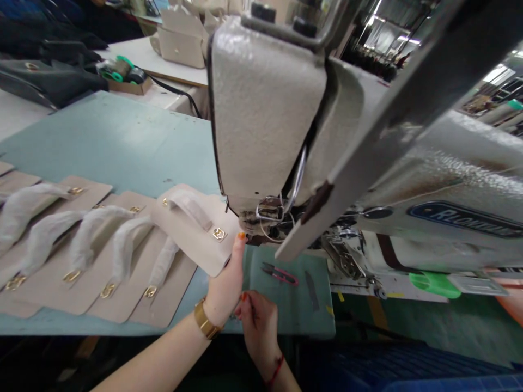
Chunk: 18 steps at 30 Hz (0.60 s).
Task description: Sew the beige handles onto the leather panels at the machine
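A beige bag flap [195, 238], with a wrapped handle and gold metal fittings, is gripped at its near right corner by my left hand [226, 286]. My left thumb lies on top of the flap; the fingers beneath are hidden. This flap is tilted beside the needle area of a sewing machine [269, 120]. Close by on the right, my right hand [260, 321] is closed in a pinch above the table's front edge. Whatever its fingertips hold is too small to make out. Thread snips [281, 274] with pink handles lie on the table beyond it.
Several similar beige flaps [141, 296] overlap in a row along the left of the blue-green table [134, 136]. A grey strap-like bar [368, 152] slants across the machine's front. Behind stand a box of thread spools [129, 86] and a beige bag [180, 46]. A blue crate [408, 365] sits below right.
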Motion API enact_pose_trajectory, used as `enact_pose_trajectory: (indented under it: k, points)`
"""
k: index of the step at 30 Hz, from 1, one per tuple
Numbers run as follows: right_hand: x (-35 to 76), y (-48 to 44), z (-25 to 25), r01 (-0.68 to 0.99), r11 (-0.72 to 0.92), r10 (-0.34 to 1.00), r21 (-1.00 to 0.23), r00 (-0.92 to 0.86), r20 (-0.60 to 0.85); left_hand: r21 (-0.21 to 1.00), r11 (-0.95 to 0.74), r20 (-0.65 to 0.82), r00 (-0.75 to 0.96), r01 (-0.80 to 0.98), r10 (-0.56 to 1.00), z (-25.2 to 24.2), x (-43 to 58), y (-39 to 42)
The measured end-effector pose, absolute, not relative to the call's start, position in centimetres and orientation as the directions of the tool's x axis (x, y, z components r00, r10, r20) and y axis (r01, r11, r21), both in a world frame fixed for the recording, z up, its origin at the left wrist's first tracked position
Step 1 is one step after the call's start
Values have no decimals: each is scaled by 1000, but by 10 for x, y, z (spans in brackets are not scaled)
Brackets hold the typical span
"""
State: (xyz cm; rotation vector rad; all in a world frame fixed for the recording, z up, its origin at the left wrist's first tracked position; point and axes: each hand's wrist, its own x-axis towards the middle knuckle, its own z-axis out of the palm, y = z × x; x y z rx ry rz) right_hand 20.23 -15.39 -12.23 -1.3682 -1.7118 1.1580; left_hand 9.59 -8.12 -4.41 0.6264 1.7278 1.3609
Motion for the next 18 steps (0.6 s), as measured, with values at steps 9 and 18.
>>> enact_pose_trajectory:
  k: [9, 18]
  points:
    - [193, -129, -82, 116, -121, 990, -986, -64, -129, 985, 165, -173, -434, -57, 884, -61, 43, -162]
    - [128, -74, -45, -141, -193, 981, -971, -40, -190, 809, -218, 119, 211, 546, 970, -19, -77, -43]
